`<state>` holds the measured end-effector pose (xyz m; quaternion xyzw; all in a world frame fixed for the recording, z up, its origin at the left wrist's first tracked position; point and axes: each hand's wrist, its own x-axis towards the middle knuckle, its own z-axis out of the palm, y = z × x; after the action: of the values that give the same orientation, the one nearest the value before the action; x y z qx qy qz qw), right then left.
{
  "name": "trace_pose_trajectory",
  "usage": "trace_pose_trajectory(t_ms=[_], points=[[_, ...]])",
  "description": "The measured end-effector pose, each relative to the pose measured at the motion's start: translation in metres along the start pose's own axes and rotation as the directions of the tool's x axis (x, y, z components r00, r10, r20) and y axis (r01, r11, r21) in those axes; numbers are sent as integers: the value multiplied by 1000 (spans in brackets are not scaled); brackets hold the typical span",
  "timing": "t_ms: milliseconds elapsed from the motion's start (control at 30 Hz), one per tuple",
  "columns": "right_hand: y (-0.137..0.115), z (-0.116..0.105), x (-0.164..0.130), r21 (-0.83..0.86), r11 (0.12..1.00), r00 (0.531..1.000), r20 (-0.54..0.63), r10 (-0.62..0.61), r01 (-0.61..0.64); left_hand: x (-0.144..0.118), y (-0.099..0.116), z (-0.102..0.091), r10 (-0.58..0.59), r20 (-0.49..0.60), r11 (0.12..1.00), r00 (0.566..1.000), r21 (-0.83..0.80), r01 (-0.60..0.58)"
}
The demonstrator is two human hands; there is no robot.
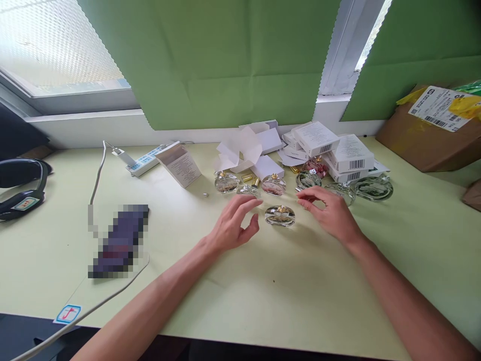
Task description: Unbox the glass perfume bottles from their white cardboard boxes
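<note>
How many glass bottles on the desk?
8 visible: one bottle between left hand and right hand; three behind it, leftward; greenish and red ones right of those; one behind right hand; one rightmost. More may be hidden.

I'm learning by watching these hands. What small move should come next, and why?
Probably bring the left hand in to steady the front clear bottle: it stands between that hand and the right hand, touched by neither, and the left hand is open close beside it.
</note>
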<state>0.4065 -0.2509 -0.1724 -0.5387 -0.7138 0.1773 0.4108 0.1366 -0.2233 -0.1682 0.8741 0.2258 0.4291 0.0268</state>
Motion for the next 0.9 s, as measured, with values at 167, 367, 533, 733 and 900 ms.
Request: trace_pose_trajectory(t_ms=[167, 367, 533, 733, 900], points=[[-6, -9, -1, 365, 918, 986, -2, 166, -154, 0, 9, 6, -61, 223, 991, 973, -103, 86], [-12, -12, -2, 435, 872, 971, 23, 239, -225, -4, 14, 9, -219, 428, 945, 877, -132, 300], [-17, -11, -3, 483, 848, 974, 50, 221, -217, -9, 9, 15, -276, 430, 917, 859, -150, 370], [-15, -7, -4, 497, 847, 978, 18, 208, -189, -12, 5, 20, -276, 383, 911, 882, -189, 367], [-18, -5, -3, 533, 825, 978, 23, 208, -188, -10, 6, 18, -265, 384, 912, 885, -198, 359]])
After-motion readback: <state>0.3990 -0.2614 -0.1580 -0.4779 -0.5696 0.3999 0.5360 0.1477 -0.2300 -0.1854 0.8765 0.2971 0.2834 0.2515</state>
